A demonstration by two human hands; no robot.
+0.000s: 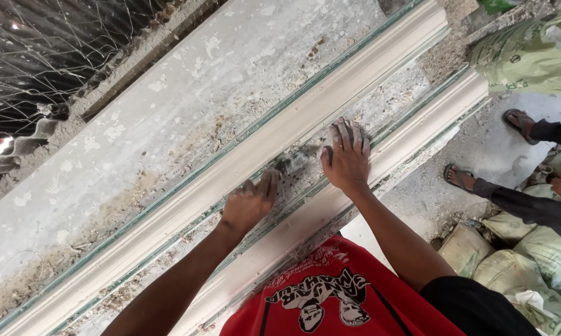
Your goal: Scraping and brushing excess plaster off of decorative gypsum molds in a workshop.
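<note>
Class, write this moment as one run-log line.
left hand: pressing grey plaster strip | right hand: flat on strip | sides: long white moulded cornices | nearby: person's sandalled feet

Left hand and right hand pressing fibre, between mouldings

Mouldings cream-white, thin green edging along them. Desk pale grey, mottled with white patches and brown dust. Both hands, left and right, dusted grey-white. Shirt red with black-and-white print. Sacks pale green. Netting dark with white strands.
</note>
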